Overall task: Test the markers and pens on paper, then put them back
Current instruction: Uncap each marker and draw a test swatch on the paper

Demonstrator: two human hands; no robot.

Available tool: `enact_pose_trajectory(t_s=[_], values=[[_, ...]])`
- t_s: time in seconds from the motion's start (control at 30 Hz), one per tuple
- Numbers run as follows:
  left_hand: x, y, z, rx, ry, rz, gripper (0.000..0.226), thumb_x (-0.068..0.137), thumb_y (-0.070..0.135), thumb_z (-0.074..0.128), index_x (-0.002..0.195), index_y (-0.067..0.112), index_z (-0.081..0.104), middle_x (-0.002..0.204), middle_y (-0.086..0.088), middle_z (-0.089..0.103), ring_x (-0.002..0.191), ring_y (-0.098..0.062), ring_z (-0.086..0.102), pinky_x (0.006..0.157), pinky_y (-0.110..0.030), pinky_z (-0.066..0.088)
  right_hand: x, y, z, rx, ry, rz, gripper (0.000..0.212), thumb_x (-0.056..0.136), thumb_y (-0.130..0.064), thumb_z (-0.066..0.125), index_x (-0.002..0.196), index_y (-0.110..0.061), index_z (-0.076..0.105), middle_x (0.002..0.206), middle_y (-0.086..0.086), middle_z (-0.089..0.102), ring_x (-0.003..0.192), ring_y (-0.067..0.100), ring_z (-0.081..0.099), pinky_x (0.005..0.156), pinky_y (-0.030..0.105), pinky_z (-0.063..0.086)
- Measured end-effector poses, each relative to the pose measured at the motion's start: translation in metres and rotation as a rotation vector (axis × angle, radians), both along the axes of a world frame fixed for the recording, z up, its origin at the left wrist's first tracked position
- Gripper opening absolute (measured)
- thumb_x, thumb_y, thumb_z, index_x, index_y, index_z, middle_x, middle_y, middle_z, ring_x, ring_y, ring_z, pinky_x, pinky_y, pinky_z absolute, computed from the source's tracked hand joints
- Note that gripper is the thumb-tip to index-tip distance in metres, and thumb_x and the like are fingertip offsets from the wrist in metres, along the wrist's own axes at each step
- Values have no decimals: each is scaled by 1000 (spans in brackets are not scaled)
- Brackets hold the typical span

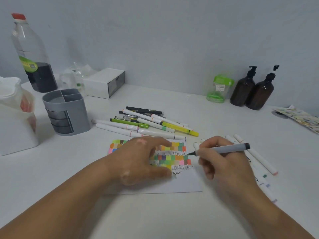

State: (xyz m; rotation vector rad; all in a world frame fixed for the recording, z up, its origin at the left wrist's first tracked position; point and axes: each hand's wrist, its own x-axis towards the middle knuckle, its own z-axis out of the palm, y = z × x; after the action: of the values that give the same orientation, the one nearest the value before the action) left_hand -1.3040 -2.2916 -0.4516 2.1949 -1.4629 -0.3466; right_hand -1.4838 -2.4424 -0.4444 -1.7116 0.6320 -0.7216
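**Current step (judged):** ink test of one pen; the return to storage has not begun.

**Reference.** The paper (187,182) lies flat on the desk (164,214) directly before the person and serves as the clock centre. Its far half carries colour swatches and rows of black zigzag.

**Hands.**
- Left hand (143,159): palm down on the sheet, fingers straight and spread, holding nothing. It presses the sheet to the desk.
- Right hand (217,163): at 3 o'clock. Thumb and fingers pinch the grey pen (224,148) close behind the tip, and the barrel runs off to the right to a dark end. The tip sits at the right end of the upper zigzag row (contact with the sheet cannot be confirmed in this view).

**Stock positions.**
- Pile of markers and pens (146,123): 12 o'clock, just beyond the sheet's far edge.
- Loose markers (259,157): 3 to 4 o'clock, partly hidden by the right hand and forearm.
- Grey organiser (67,111): 10 o'clock, well apart from the sheet.

**Handling (judged).**
- The pen looks light, rigid and smooth-barrelled. Grip it low, near the tip, for writing, and at mid-barrel for carrying.
- The tip is probably soft, so apply light pressure only.
- Round barrels are likely to roll, so lay them side by side or stand them in the organiser.
- The paper is thin and may slide on the smooth desk, so pin it flat.
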Motion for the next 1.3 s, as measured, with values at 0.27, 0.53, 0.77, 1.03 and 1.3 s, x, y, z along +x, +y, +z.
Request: enact_pose_trajectory(t_s=[0.27,0.53,0.77,1.03,1.3], values=[[-2,-4,6,-302,592,231,30,102,4,39,105,26,60,84,0,69,72,-22,56,70,-51,55,-5,-15,7,147,-137,36,15,88,-5,72,75,-13,73,64,11,66,51,19,55,43,26,44],[-11,-7,8,-320,716,96,24,97,36,57,104,13,54,97,-2,78,70,-22,69,62,-34,56,-5,-17,7,258,-223,103,18,87,-4,69,74,-16,73,69,15,68,52,19,56,45,25,46],[-13,-6,9,-368,562,14,19,82,51,62,91,35,67,89,3,78,64,-9,60,65,-32,55,-5,-13,6,217,-232,198,7,75,-14,70,78,-17,76,71,15,70,55,20,59,48,27,48],[-18,-8,6,-393,585,-36,18,82,46,66,92,32,71,84,1,77,65,-14,59,64,-30,54,-4,-4,4,154,-194,229,10,77,-16,72,86,-17,78,74,18,72,58,20,62,52,25,51],[-18,-6,8,-464,614,-58,13,83,38,69,90,28,74,79,-3,76,66,-19,63,66,-36,58,-5,-1,7,144,-173,235,16,73,-15,86,88,-15,81,72,17,72,58,20,61,54,25,51]])
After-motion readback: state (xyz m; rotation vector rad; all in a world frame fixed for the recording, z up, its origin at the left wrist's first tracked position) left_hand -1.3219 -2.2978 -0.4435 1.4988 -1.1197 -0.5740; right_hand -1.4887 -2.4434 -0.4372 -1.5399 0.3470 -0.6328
